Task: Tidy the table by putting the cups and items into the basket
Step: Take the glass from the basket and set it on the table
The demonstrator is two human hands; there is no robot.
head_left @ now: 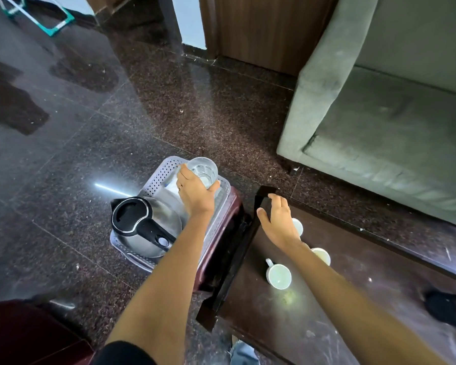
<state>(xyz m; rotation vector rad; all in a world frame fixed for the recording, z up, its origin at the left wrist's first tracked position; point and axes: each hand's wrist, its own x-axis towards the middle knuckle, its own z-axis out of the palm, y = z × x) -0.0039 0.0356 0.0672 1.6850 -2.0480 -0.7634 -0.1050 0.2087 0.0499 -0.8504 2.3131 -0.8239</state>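
1. Beside the dark wooden table (327, 299), a pale perforated basket (156, 177) sits on a maroon stool (227, 233). A steel kettle (142, 225) with a black lid and handle fills the basket's near end.
2. The left hand (195, 193) reaches over the basket's far end. Its fingers (184, 172) and thumb are wrapped round the side of a clear glass (204, 171), whose open mouth faces up. The glass is at the far corner of the basket; whether its base touches the basket floor cannot be told.
3. The right hand (277, 222) hovers over the table's corner nearest the basket, fingers straight, spread and released, holding nothing.
4. Three white cups stand on the table. A handled cup (278, 276) sits in the open just beside the right forearm. A second cup (321, 255) is partly hidden behind that forearm. A third cup (298, 226) is mostly hidden under the right hand.
5. A grey sofa (379, 114) stands beyond the table, on a dark speckled floor.
6. Judged from this, the step in hand is setting the glass into the basket, and the task looks partly done, with the three cups left.
7. The next move likely calls for lowering the glass upright into the free space beyond the kettle and letting go gently, since glass may knock against steel. The right hand is well placed to take the nearest cup.
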